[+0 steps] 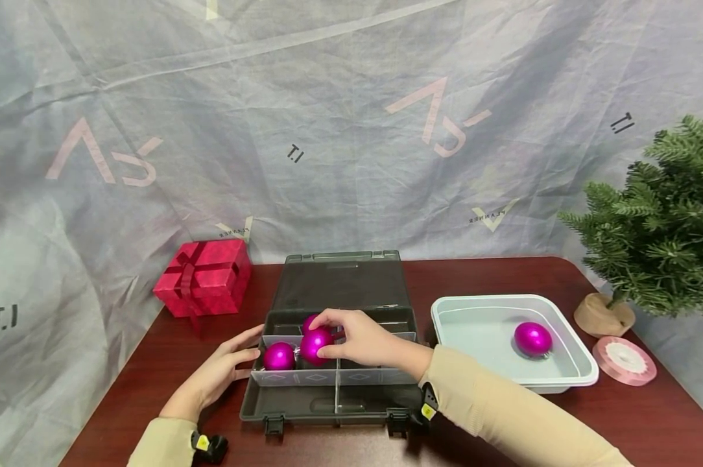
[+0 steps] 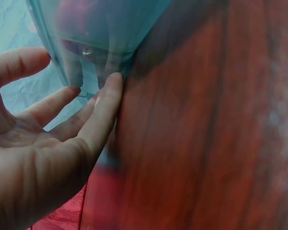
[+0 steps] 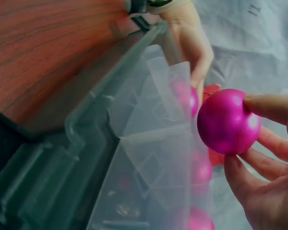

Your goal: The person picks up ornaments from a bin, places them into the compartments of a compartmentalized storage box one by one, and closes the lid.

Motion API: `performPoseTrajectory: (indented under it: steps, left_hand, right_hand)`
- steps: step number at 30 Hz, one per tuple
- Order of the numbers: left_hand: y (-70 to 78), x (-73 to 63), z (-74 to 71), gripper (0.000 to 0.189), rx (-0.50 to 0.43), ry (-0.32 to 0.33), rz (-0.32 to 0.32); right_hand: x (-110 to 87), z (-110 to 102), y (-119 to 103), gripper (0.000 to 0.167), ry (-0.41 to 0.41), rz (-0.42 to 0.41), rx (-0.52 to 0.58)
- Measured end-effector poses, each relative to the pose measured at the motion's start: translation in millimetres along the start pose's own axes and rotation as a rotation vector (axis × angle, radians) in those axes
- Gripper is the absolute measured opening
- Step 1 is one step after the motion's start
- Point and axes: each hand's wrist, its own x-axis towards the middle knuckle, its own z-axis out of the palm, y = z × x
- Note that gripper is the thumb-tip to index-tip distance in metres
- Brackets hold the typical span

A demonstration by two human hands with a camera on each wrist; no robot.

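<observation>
My right hand pinches a shiny magenta Christmas ball between thumb and fingers, over the compartments of an open, see-through dark storage box. In the right wrist view, the held ball shows above the box's clear divider. Another magenta ball sits in the left compartment, and one more is partly hidden behind the held ball. My left hand rests its extended fingertips against the box's left side. In the left wrist view, those fingers touch the clear wall.
To the right, a white basin holds one magenta ball. Beyond it stand a small artificial tree on a wooden base and a pink ribbon roll. A red gift box is at back left. The box lid lies back behind.
</observation>
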Motion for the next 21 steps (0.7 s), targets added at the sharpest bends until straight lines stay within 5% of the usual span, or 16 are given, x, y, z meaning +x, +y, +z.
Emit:
performPoseTrajectory:
  steps: [11,21]
  left_hand:
    - [0.3,-0.1,0.5,0.069,0.003,-0.007,-0.001]
    - [0.8,-0.3,1.6,0.068,0.003,0.009,0.001]
  right_hand:
    - [7.1,12.5,17.0,0.032,-0.008,0.028,-0.023]
    - [7.7,15.6,24.0,0.03,0.009,0.015,-0.165]
